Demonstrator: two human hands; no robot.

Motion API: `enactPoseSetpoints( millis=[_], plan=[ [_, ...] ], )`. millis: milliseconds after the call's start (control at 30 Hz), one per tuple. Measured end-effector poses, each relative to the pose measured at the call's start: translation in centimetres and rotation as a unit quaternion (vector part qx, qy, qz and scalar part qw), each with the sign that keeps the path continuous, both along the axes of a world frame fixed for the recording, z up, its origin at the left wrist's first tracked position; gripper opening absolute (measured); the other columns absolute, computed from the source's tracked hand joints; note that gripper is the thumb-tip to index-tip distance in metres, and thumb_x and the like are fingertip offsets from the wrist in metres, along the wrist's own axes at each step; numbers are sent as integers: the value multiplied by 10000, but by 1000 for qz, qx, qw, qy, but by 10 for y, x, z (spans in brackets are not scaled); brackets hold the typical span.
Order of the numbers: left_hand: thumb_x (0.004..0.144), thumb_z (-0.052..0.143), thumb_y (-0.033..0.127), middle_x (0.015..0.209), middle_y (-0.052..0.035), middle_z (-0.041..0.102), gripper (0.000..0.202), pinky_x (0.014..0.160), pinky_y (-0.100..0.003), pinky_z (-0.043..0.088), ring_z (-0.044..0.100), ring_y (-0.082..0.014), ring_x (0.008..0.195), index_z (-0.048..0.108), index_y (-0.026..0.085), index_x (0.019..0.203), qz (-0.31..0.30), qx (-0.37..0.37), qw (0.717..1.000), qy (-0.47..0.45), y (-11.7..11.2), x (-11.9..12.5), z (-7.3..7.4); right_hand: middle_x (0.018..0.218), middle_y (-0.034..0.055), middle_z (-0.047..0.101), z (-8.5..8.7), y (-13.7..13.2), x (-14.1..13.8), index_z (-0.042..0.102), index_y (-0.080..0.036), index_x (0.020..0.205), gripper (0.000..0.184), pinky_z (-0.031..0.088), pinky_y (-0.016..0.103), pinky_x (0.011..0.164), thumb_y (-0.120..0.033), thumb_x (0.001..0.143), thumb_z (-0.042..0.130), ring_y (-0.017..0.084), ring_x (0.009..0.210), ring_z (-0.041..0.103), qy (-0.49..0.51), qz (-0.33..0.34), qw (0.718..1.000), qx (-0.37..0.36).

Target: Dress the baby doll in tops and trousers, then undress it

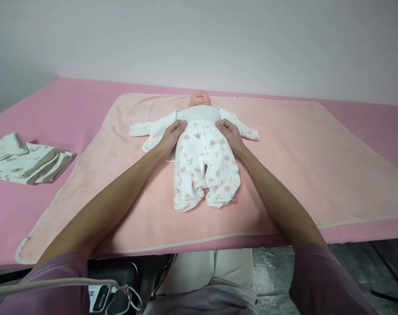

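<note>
A baby doll (199,99) lies on its back in the middle, head toward the wall. White printed baby pants (203,159) cover its lower body, their high waistband reaching up to the chest. At the left side of the waistband my left hand (173,134) is closed, pinching the fabric. My right hand (230,134) pinches the opposite side of the waistband. Under the pants, a white baby shirt (161,127) lies spread with its sleeves out to both sides. The doll's feet are hidden in the pant legs.
The doll rests on a peach blanket (304,166) with pale edging, laid over a pink table cover (83,100). Folded printed baby clothes (31,159) lie at the left. A pale cable (54,284) crosses the lower left. Behind the table stands a plain wall (199,43).
</note>
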State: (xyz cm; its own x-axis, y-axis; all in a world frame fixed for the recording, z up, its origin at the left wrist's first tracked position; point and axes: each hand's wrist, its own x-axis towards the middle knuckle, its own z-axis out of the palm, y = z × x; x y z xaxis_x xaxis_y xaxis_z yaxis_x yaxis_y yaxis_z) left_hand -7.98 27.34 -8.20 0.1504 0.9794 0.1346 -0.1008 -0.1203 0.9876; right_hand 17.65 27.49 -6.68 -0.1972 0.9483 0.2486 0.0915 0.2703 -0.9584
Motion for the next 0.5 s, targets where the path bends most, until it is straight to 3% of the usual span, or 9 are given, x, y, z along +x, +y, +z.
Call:
enactPoseSetpoints(
  millis=[67, 133, 267, 367, 500],
  plan=[
    [855, 816, 859, 880, -42, 604, 652, 855, -367, 548, 629, -224, 881, 616, 239, 899, 23, 69, 996, 58, 5, -2, 0, 871, 22, 551, 4, 6, 3, 548, -268, 838, 669, 510, 391, 913, -911, 890, 724, 230, 903, 548, -71, -9, 993, 89],
    [852, 751, 928, 870, -30, 535, 715, 831, -345, 518, 573, -206, 867, 565, 239, 885, 51, 106, 989, 88, 12, 0, -1, 857, 17, 511, 4, 13, 2, 535, -272, 870, 681, 488, 378, 884, -941, 923, 649, 222, 880, 512, -111, -15, 988, 108],
    [809, 706, 1003, 807, -13, 461, 800, 782, -338, 500, 530, -199, 830, 473, 238, 831, 103, 74, 990, 65, 26, 10, -9, 787, -2, 428, -9, 27, -3, 424, -276, 813, 774, 478, 359, 803, -1025, 864, 612, 214, 816, 472, -70, -99, 993, 16],
    [823, 790, 921, 790, -36, 549, 743, 803, -363, 539, 620, -242, 881, 513, 232, 808, 102, 15, 992, 67, 28, 14, -14, 777, 14, 506, -20, 32, -4, 405, -275, 763, 787, 515, 396, 864, -1015, 832, 666, 245, 863, 543, -78, -158, 983, -60],
    [856, 757, 910, 947, -155, 765, 712, 933, -489, 620, 765, -367, 1058, 690, 206, 939, 37, -83, 996, 7, 22, 16, -11, 883, 62, 694, -21, 33, -11, 592, -286, 873, 737, 579, 461, 918, -1015, 805, 665, 323, 1032, 671, 8, -99, 988, -121]
  ],
)
